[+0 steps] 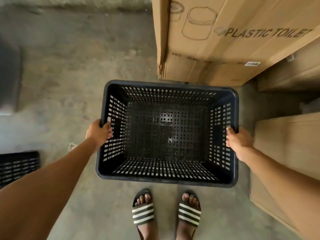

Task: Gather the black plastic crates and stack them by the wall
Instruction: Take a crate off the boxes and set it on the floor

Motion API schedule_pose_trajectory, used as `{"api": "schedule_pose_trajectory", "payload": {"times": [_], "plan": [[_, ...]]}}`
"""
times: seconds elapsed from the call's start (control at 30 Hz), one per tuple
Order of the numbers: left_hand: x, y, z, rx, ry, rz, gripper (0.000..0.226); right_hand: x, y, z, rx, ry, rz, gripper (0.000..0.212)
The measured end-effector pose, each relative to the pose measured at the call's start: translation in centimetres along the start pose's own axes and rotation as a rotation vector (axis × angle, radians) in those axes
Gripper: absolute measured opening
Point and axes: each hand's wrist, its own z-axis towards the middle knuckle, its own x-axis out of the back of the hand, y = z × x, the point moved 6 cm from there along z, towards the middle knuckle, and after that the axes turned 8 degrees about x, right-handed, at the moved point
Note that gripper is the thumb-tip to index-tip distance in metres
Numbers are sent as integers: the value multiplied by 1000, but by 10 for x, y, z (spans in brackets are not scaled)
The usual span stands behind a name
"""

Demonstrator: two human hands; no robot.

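At centre frame, a black plastic crate point(167, 134), open side up & empty, was held over bare concrete floor point(69, 75) by both hands: left hand point(100, 133) wrapped round the left rim w/ fingers curled inside, right hand point(238, 141) gripping the right rim the same way, sandalled feet point(166, 210) just below it. Cardboard boxes point(233, 40) stood at upper right & right edge, another black crate point(18, 166) sat at lower left. To carry it well, my judgement: keep both grips level so it wouldn't tilt, steer clear of the boxes, then lower it squarely so it nests.
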Motion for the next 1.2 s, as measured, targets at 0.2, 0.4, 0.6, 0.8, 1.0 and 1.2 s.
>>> {"api": "schedule_pose_trajectory", "payload": {"times": [0.2,0.4,0.6,0.8,1.0,1.2], "plan": [[-14,-6,18,5,-16,61,15,-5,5,8,-9,-22,-82,27],[-7,14,-14,69,25,331,49,4,-21,-15,-83,-118,-266,44],[7,58,-105,-59,-91,310,57,36,-84,-94,-35,-250,-233,52],[59,152,-214,-239,-149,354,55,112,-183,-187,58,-304,-144,49],[139,295,-321,-411,-121,163,47,217,-304,-252,215,-162,-91,42],[199,403,-386,-450,-117,-103,49,325,-470,-300,540,53,-183,32]]}}
